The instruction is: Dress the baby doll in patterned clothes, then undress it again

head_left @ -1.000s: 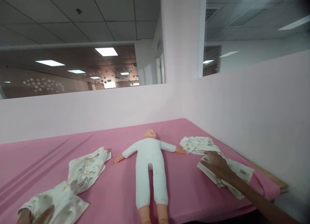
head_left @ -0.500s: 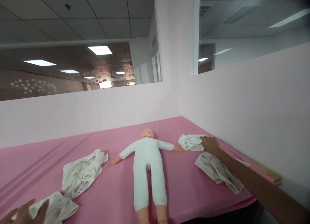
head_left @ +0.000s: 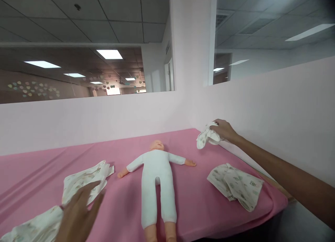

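Observation:
A baby doll (head_left: pixel 157 172) in a white body suit lies on its back with its arms spread; its feet are cut off by the frame. My right hand (head_left: pixel 224 130) is closed on a small bunched white printed cloth garment (head_left: pixel 206 136), held above the far right of the table. Below it, a folded printed garment (head_left: pixel 237 184) lies by the right edge. My left hand (head_left: pixel 80 212), slightly blurred, has its fingers apart over the left side. Partly behind it lie one printed garment (head_left: pixel 81 179) and, nearer, another printed cloth (head_left: pixel 34 226).
A pink sheet (head_left: pixel 125 200) covers the table, with creases at the left. White walls (head_left: pixel 91 123) rise behind and to the right, with large windows above. A wooden edge (head_left: pixel 284 189) shows along the right side.
My right hand has lifted the small garment off the sheet. My left hand has let go of the near-left cloth and moved to the right.

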`<act>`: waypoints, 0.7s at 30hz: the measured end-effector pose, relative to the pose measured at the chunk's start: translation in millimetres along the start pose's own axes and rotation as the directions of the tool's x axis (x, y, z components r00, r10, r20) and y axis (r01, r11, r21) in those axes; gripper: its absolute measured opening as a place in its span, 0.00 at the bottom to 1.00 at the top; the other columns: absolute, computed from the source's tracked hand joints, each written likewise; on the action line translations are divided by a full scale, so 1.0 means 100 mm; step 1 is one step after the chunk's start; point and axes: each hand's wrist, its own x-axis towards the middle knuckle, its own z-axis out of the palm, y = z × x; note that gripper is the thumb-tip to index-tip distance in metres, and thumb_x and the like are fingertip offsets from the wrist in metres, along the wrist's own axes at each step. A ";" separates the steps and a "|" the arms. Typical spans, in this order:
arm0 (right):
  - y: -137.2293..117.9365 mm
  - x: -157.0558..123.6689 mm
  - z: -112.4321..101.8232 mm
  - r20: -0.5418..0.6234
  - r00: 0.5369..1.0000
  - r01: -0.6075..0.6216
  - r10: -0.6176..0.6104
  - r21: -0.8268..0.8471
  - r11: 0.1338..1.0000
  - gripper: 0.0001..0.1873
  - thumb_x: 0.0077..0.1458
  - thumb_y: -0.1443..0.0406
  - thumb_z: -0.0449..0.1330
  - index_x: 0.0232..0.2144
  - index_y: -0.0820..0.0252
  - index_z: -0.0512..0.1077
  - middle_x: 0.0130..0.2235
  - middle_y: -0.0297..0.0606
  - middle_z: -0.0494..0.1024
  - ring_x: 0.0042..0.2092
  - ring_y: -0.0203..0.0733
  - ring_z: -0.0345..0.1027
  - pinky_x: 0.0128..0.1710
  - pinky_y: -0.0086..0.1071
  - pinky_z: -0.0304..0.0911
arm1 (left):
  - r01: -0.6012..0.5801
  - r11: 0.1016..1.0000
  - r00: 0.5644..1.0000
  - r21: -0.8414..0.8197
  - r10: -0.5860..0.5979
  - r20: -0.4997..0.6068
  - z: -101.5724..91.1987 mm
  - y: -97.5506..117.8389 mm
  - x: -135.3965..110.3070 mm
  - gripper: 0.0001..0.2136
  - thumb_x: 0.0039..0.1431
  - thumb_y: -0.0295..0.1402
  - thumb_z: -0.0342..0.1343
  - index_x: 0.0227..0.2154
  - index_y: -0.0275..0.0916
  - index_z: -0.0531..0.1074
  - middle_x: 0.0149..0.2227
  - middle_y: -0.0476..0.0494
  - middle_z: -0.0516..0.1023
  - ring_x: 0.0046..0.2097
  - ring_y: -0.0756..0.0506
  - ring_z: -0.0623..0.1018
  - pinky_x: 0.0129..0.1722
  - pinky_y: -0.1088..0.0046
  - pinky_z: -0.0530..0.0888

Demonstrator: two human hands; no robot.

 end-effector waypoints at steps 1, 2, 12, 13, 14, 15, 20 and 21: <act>-0.21 -0.11 -0.02 0.034 0.998 0.058 -0.059 0.029 0.998 0.16 0.51 0.61 0.54 0.42 0.58 0.71 0.41 0.37 0.77 0.40 0.39 0.70 0.33 0.27 0.61 | 0.003 0.999 0.998 -0.036 -0.001 0.064 0.05 0.25 0.00 0.22 0.56 0.49 0.49 0.49 0.42 0.67 0.53 0.38 0.71 0.58 0.33 0.67 0.57 0.54 0.63; -0.43 -0.25 -0.04 0.079 0.989 0.121 -0.126 0.065 0.991 0.14 0.49 0.61 0.56 0.39 0.58 0.72 0.40 0.36 0.77 0.38 0.39 0.70 0.32 0.27 0.61 | 0.008 0.996 0.995 -0.086 0.000 0.098 0.10 0.52 -0.01 0.23 0.57 0.49 0.48 0.51 0.43 0.65 0.56 0.39 0.68 0.60 0.34 0.64 0.58 0.54 0.61; -1.76 -1.37 -0.17 0.638 0.582 0.247 -0.505 0.454 0.856 0.19 0.45 0.56 0.65 0.40 0.53 0.70 0.33 0.32 0.72 0.29 0.35 0.65 0.22 0.25 0.56 | -0.022 0.857 0.894 -0.516 0.248 0.373 0.17 1.79 0.02 0.15 0.61 0.35 0.45 0.48 0.42 0.69 0.43 0.42 0.76 0.45 0.40 0.74 0.44 0.66 0.69; -1.75 -1.37 -0.19 0.641 0.565 0.251 -0.520 0.466 0.848 0.19 0.45 0.56 0.66 0.41 0.53 0.70 0.33 0.32 0.71 0.30 0.34 0.64 0.23 0.24 0.55 | 0.043 0.817 0.883 -0.575 0.238 0.405 0.10 1.73 0.04 0.14 0.61 0.35 0.45 0.47 0.42 0.70 0.43 0.43 0.76 0.44 0.42 0.74 0.42 0.68 0.70; -1.73 -1.35 -0.21 0.641 0.549 0.257 -0.536 0.482 0.838 0.18 0.46 0.58 0.65 0.41 0.53 0.71 0.34 0.32 0.70 0.31 0.34 0.63 0.25 0.24 0.56 | 0.116 0.772 0.868 -0.625 0.226 0.441 0.03 1.66 0.06 0.14 0.61 0.36 0.46 0.47 0.42 0.70 0.43 0.44 0.76 0.42 0.43 0.75 0.41 0.70 0.70; -1.70 -1.33 -0.23 0.639 0.535 0.258 -0.552 0.499 0.827 0.16 0.47 0.60 0.64 0.40 0.54 0.71 0.34 0.32 0.70 0.32 0.34 0.63 0.27 0.25 0.56 | 0.193 0.728 0.852 -0.658 0.208 0.481 -0.04 1.59 0.08 0.15 0.61 0.38 0.47 0.47 0.41 0.70 0.43 0.44 0.76 0.41 0.44 0.75 0.39 0.71 0.70; -1.56 -1.32 -0.18 0.638 0.533 0.200 -0.556 0.544 0.815 0.10 0.53 0.62 0.60 0.39 0.56 0.72 0.34 0.32 0.69 0.33 0.34 0.61 0.32 0.27 0.57 | 0.414 0.556 0.857 -0.721 0.029 0.514 -0.20 1.38 0.15 0.20 0.56 0.47 0.54 0.45 0.36 0.72 0.32 0.46 0.76 0.29 0.50 0.71 0.27 0.78 0.65; -1.55 -1.35 -0.15 0.645 0.523 0.188 -0.557 0.550 0.813 0.10 0.53 0.61 0.60 0.39 0.56 0.71 0.33 0.32 0.69 0.32 0.34 0.60 0.32 0.28 0.57 | 0.420 0.525 0.867 -0.740 0.010 0.498 -0.19 1.37 0.16 0.21 0.55 0.47 0.55 0.44 0.36 0.72 0.30 0.46 0.76 0.29 0.50 0.70 0.27 0.78 0.64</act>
